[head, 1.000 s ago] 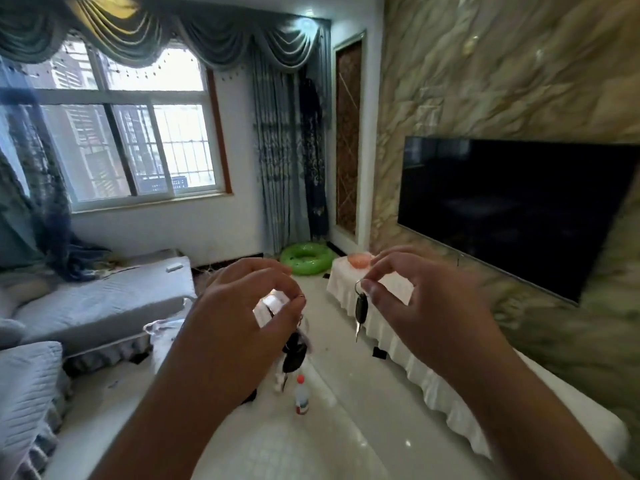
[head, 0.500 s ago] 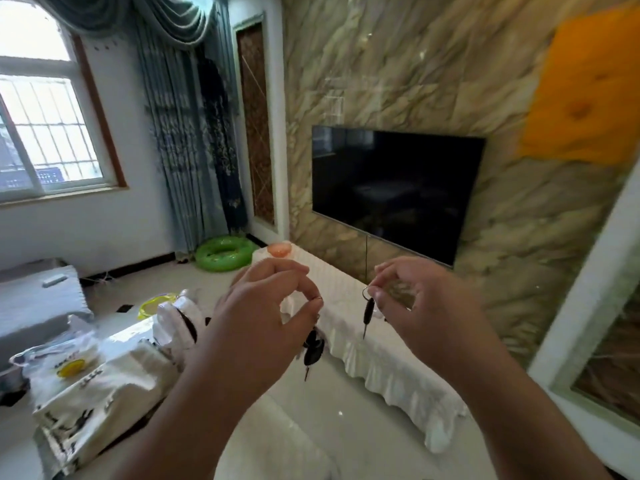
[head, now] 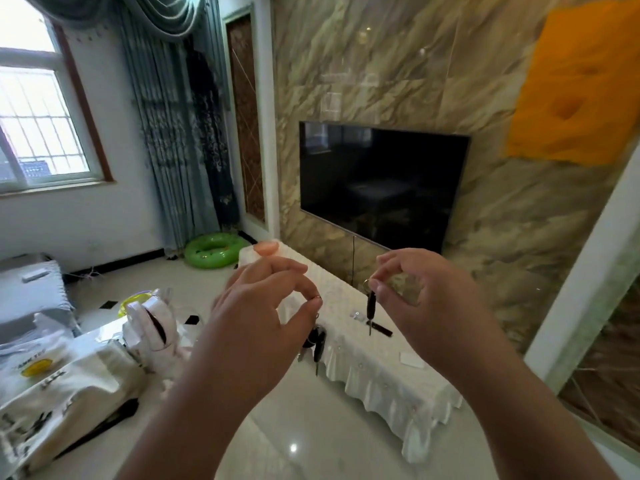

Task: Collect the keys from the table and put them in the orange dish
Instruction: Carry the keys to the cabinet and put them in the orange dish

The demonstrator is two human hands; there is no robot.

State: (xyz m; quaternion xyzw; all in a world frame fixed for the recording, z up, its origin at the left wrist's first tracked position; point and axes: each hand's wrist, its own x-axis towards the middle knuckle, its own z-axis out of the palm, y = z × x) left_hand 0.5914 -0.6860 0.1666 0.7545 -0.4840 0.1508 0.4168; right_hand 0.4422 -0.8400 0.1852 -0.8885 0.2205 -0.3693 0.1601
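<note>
My left hand [head: 256,327] pinches a key ring between thumb and forefinger, and a bunch of black-headed keys [head: 316,342] dangles below it. My right hand [head: 422,299] pinches the ring of a single black-headed key [head: 371,306] that hangs straight down. Both hands are raised in front of me, above the floor and the near part of a long low cabinet under a white cloth [head: 377,368]. The orange dish [head: 266,247] sits at the far end of that cabinet, well beyond both hands.
A dark TV [head: 377,181] hangs on the marble wall above the cabinet. A black remote [head: 381,329] and a small white card [head: 411,360] lie on the cloth. A green swim ring [head: 214,251] lies on the floor. White bags [head: 69,375] cover the table at left.
The view has swung right, from the window and sofa toward the TV wall and cabinet. Both hands keep their keys and have stayed raised; the cabinet and dish look closer.
</note>
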